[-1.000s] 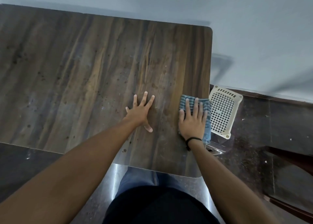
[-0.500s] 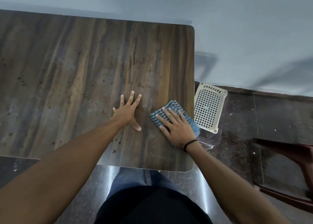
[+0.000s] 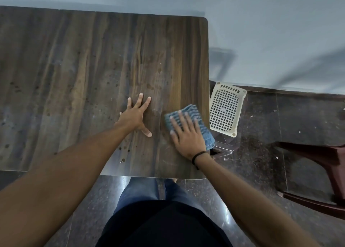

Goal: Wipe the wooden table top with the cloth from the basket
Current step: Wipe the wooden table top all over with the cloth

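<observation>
Cloth on table, basket right.

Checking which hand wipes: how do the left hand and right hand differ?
The left hand rests directly on the table top; the right hand presses the blue cloth. The right hand has a black wristband, the left hand none. Both lie flat, fingers straight.

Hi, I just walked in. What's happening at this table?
A person is wiping a wooden table with a blue striped cloth. Their right hand presses the cloth flat with straight fingers, close to the table's right edge. The left hand rests flat on the wood beside it, fingers spread. Dark spots dot the surface further left. A cream plastic basket lies lower down, just past the table's right edge.
</observation>
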`<control>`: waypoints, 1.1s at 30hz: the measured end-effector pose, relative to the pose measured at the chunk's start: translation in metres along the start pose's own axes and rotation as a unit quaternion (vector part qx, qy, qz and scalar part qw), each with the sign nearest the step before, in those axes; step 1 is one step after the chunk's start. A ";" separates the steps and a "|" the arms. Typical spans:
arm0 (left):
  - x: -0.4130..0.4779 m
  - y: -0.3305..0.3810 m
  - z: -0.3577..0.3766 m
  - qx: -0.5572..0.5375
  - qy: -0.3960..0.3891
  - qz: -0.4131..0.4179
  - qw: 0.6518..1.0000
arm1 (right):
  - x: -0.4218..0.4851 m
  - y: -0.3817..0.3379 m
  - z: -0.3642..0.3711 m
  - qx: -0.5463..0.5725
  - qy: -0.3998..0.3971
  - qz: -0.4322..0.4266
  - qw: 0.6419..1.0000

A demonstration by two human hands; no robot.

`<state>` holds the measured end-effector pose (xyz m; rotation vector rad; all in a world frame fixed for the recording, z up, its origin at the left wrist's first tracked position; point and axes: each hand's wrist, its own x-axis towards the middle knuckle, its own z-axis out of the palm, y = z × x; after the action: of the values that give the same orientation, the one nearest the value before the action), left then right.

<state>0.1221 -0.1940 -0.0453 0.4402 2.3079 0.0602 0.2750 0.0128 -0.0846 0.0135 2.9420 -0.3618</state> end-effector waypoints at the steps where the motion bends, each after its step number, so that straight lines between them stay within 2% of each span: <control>1: 0.000 0.000 0.000 0.001 0.002 0.001 1.000 | -0.010 0.003 -0.001 -0.021 -0.021 -0.093 0.995; 2: 0.000 0.000 -0.001 0.000 0.002 0.002 1.000 | -0.014 0.015 -0.004 -0.033 -0.041 -0.162 0.985; 3: -0.001 0.001 -0.001 -0.003 0.001 0.002 1.000 | -0.011 0.027 -0.008 -0.039 -0.044 -0.182 0.981; 4: -0.002 0.003 -0.001 -0.006 0.002 0.002 1.000 | -0.007 0.035 -0.011 -0.033 -0.032 -0.143 0.989; 6: -0.005 0.004 -0.001 -0.016 0.000 0.000 1.000 | -0.005 0.031 -0.010 0.001 0.021 0.066 0.998; 7: -0.007 0.004 -0.001 -0.020 0.001 0.001 1.000 | -0.010 0.018 -0.005 0.015 0.034 0.124 0.992; 8: -0.008 0.003 -0.001 -0.023 0.005 0.004 1.000 | -0.019 0.003 0.001 0.013 0.028 0.113 0.993; 11: -0.014 0.001 0.001 -0.034 0.012 0.014 0.999 | -0.055 -0.001 0.005 -0.032 -0.026 -0.112 0.993; 12: -0.016 0.001 0.004 -0.042 0.013 0.013 0.999 | -0.059 0.007 0.003 -0.034 -0.026 -0.121 0.992; 13: -0.021 -0.001 0.007 -0.050 0.011 0.006 0.999 | -0.059 0.010 0.004 -0.024 -0.009 -0.070 0.997; 15: -0.032 -0.007 0.014 -0.061 -0.007 -0.028 0.998 | -0.063 -0.004 0.010 0.009 0.043 0.125 0.991; 16: -0.039 -0.012 0.019 -0.068 -0.017 -0.050 0.996 | -0.067 -0.018 0.018 0.014 0.049 0.163 0.985; 17: -0.045 -0.017 0.024 -0.076 -0.026 -0.067 0.995 | -0.075 -0.033 0.027 0.009 0.044 0.129 0.991; 19: -0.052 -0.026 0.031 -0.084 -0.038 -0.074 0.993 | -0.090 -0.031 0.030 -0.032 -0.002 -0.063 0.998; 20: -0.054 -0.029 0.032 -0.086 -0.038 -0.069 0.993 | -0.089 -0.017 0.024 -0.046 -0.024 -0.121 0.991; 21: -0.054 -0.029 0.033 -0.087 -0.037 -0.064 0.993 | -0.084 -0.005 0.017 -0.053 -0.032 -0.129 0.990; 22: -0.054 -0.029 0.033 -0.089 -0.038 -0.062 0.993 | -0.077 0.002 0.013 -0.044 -0.024 -0.086 0.995; 23: -0.054 -0.028 0.032 -0.091 -0.039 -0.065 0.993 | -0.072 0.002 0.012 -0.023 -0.005 0.011 1.000; 25: -0.055 -0.029 0.031 -0.094 -0.040 -0.069 0.992 | -0.065 -0.024 0.019 0.021 0.037 0.189 0.981; 26: -0.055 -0.030 0.031 -0.094 -0.039 -0.067 0.993 | -0.064 -0.042 0.026 0.022 0.047 0.211 0.976; 27: -0.055 -0.031 0.031 -0.095 -0.037 -0.064 0.993 | -0.068 -0.055 0.033 0.006 0.040 0.169 0.985; 29: -0.056 -0.033 0.031 -0.093 -0.030 -0.055 0.994 | -0.080 -0.047 0.030 -0.036 -0.014 -0.026 0.999; 30: -0.055 -0.034 0.031 -0.093 -0.027 -0.052 0.994 | -0.080 -0.030 0.025 -0.048 -0.031 -0.088 0.995; 31: -0.055 -0.034 0.031 -0.096 -0.025 -0.051 0.994 | -0.078 -0.018 0.018 -0.047 -0.034 -0.089 0.994; 32: -0.055 -0.035 0.031 -0.099 -0.022 -0.050 0.994 | -0.075 -0.010 0.016 -0.030 -0.017 -0.027 0.999; 33: -0.055 -0.036 0.031 -0.101 -0.019 -0.050 0.993 | -0.073 -0.009 0.015 -0.002 0.010 0.083 0.996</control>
<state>0.1688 -0.2484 -0.0357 0.2198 2.2554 0.2315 0.3495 0.0013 -0.0835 0.2621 2.9341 -0.3317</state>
